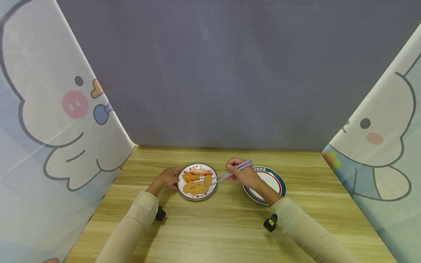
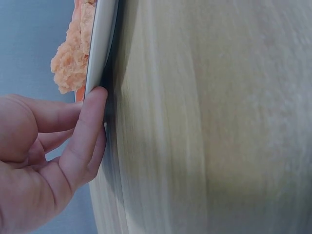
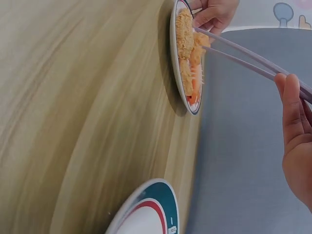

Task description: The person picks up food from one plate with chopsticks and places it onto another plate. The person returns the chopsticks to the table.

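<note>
My left hand (image 1: 167,178) pinches the left edge of a white plate (image 1: 197,198). In the left wrist view its fingers (image 2: 90,124) are at the rim. Several golden, crumbed fried pieces (image 3: 185,34) lie on that plate, along with an orange-red shrimp-like piece (image 1: 201,172) near its far side. Light purple chopsticks (image 1: 242,166) are gripped by my right hand (image 1: 245,176) close to their thick ends. Their slim tips point left over the plate, reaching the fried pieces slightly apart from each other.
A second plate (image 1: 282,182), white with a green rim and a red ring, stands under my right wrist and forearm. Both plates are on a wood-grain table (image 1: 210,226). A grey wall (image 1: 210,80) closes the back, with cartoon-printed panels at both sides.
</note>
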A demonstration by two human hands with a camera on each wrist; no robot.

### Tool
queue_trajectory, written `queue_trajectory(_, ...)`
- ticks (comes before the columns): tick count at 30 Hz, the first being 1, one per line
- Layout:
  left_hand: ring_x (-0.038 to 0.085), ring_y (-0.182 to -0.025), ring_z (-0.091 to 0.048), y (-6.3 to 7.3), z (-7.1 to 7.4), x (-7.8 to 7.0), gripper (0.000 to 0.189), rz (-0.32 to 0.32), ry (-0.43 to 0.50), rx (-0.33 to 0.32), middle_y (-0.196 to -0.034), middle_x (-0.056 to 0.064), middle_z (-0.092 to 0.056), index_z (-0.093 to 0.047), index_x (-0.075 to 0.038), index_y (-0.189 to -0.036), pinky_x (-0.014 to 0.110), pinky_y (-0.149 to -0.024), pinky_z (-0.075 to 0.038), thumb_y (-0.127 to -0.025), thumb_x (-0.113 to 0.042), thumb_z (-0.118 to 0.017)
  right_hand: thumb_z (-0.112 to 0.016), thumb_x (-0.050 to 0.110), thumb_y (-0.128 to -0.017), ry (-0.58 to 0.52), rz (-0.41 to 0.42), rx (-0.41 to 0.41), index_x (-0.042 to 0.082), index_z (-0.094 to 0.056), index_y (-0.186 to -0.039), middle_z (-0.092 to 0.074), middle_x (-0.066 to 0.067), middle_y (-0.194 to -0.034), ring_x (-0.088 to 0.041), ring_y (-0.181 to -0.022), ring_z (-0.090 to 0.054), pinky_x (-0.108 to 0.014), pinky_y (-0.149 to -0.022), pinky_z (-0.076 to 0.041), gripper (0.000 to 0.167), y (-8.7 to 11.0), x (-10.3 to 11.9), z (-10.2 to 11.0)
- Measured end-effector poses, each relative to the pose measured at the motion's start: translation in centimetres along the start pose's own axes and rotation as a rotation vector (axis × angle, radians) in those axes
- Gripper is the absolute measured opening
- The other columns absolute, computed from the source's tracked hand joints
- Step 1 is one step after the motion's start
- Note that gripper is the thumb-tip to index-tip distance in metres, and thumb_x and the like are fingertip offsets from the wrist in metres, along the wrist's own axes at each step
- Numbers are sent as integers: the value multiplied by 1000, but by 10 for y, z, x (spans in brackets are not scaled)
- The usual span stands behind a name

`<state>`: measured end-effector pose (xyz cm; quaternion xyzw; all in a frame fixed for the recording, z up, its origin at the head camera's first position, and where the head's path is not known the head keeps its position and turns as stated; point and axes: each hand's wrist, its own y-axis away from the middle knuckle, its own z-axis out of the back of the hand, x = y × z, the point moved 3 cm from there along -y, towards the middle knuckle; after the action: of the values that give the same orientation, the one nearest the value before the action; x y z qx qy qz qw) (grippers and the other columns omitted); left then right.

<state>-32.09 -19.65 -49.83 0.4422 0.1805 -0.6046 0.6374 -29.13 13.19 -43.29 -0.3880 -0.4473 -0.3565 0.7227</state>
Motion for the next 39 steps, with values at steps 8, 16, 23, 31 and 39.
queue_trajectory(8, 21, -70, -69, -4, 0, 6, 57, -26, 8, -5, -113, 25, -58, -46, 2, -149, 34, -62, -67, -93, 8, -57, -53, 15, -107, -16, -37, 15, -3, -66, -109, -63, -36, -100, -47, -79, -73, -55, -61, -63, 22, -1, -8, -8)
queue_trajectory(16, 23, -77, -68, -8, -1, 12, 56, -56, 24, 20, -115, 25, -56, -45, 1, -150, 34, -64, -67, -96, 8, -58, -53, 15, -107, -25, -27, 2, -3, -66, -109, -62, -33, -94, -40, -75, -75, -55, -59, -63, 22, -3, -16, -15)
queue_trajectory(23, 24, -79, -67, -7, 0, 12, 55, -68, 37, 27, -115, 25, -55, -45, 2, -150, 36, -65, -67, -96, 8, -58, -56, 17, -106, 29, -50, -5, -3, -67, -105, -64, -22, -81, -42, -74, -74, -45, -56, -65, 23, -8, -17, -21)
queue_trajectory(31, 24, -79, -68, -9, 0, 13, 55, -55, 40, 26, -115, 24, -54, -46, 0, -150, 35, -64, -67, -97, 7, -59, -54, 5, -104, -3, -89, -50, -11, -67, -105, -65, -40, -94, -39, -74, -76, -38, -60, -67, 21, -11, -22, -21)
queue_trajectory(39, 23, -77, -66, -9, 1, 13, 55, -58, 41, 25, -113, 23, -54, -45, 1, -150, 35, -63, -67, -97, 8, -58, -59, 10, -103, -113, -130, -131, -12, -68, -108, -65, -42, -96, -23, -67, -76, -38, -62, -67, 25, -11, -25, -21)
